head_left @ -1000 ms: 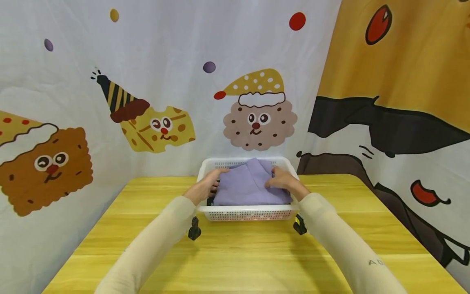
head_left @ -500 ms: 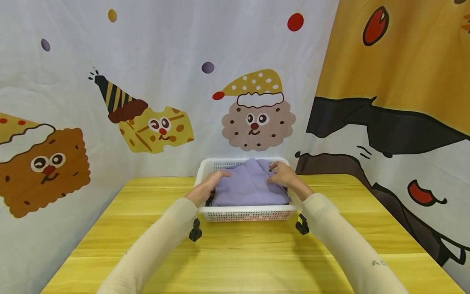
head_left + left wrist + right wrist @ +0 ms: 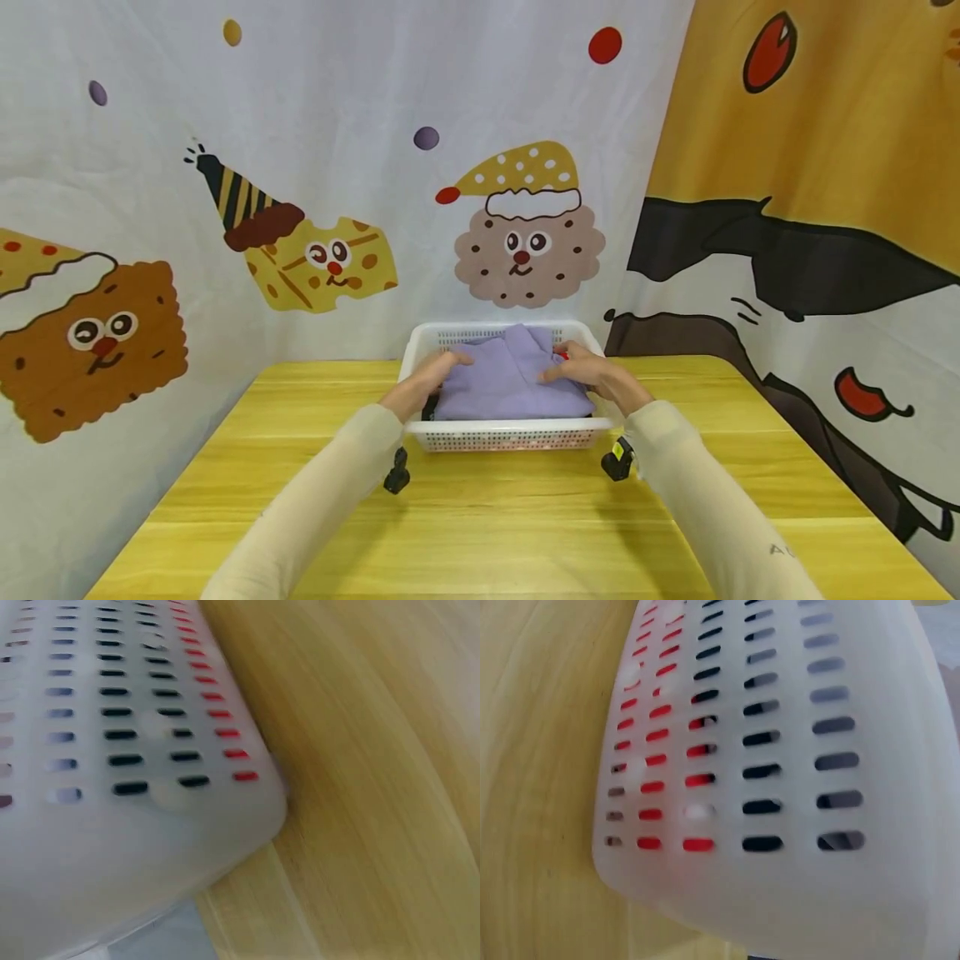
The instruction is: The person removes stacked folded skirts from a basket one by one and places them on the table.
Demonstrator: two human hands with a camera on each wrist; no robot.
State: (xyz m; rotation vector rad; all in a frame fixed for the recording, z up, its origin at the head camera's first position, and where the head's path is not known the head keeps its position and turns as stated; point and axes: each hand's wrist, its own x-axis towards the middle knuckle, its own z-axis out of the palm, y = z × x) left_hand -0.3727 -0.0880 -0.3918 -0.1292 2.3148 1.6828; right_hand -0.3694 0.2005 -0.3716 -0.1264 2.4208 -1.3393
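Observation:
In the head view a folded purple garment (image 3: 510,383) lies on top of the pile in a white perforated plastic basket (image 3: 517,433). My left hand (image 3: 427,379) reaches over the left rim, its thumb along the garment's left edge and its other fingers mostly hidden. On the opposite side my right hand (image 3: 596,371) lies with its thumb stretched across the purple cloth and its fingers down beside it. I cannot tell how firmly either hand holds the cloth. Something red (image 3: 562,355) peeks out beside the right fingers. Red and black show through the basket's slots in both wrist views.
The basket stands at the far side of a yellow wood-grain table (image 3: 510,525), close to a cartoon-printed curtain (image 3: 337,75). Black wrist devices (image 3: 618,460) hang under both forearms, in front of the basket.
My right hand has shifted slightly right and lower, and red now shows beside its fingers. The left fingers, partly visible a second ago, have sunk out of sight. The basket stays put.

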